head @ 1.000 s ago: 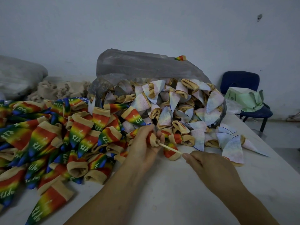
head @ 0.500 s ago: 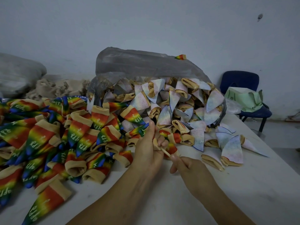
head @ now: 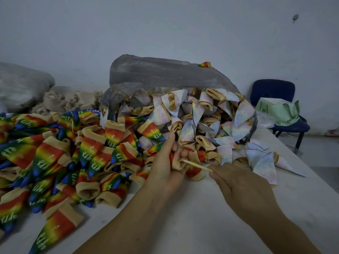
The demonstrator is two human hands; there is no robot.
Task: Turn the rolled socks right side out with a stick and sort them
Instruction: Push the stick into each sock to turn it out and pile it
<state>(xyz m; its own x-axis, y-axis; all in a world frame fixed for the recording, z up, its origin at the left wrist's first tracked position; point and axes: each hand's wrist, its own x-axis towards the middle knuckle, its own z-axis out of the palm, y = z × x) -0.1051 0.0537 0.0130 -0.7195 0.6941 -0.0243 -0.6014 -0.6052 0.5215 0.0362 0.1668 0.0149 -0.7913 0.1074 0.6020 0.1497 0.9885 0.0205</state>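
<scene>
Two hands work over the white table (head: 201, 222), with one stick (head: 197, 165) between them. The left hand (head: 165, 173) grips a single rolled sock (head: 176, 163), red with a tan cuff. Its lower fingers curl round the sock and its forefinger stands straight up. The right hand (head: 238, 182) pinches the stick's near end in its fingertips. The stick's far end enters the sock's cuff, slanting toward ten o'clock.

From the hands, the turned rainbow socks (head: 55, 153) lie heaped at nine o'clock. There are dozens, too many to count, and each has a tan cuff and white lettering. At twelve o'clock one grey plastic bag (head: 165, 74) lies on its side with its mouth toward the person. It is packed with pale inside-out socks (head: 201, 116), again beyond counting. Several of these have spilled onto the table at two o'clock. One lone rainbow sock (head: 205, 64) sits on top of the bag.

At ten o'clock, against the wall, a second filled grey bag (head: 20, 85) rests beside one heap of beige material (head: 64, 101). What is in that bag cannot be made out. At two o'clock, off the table, one blue chair (head: 271, 90) carries a single green bag (head: 278, 110).
</scene>
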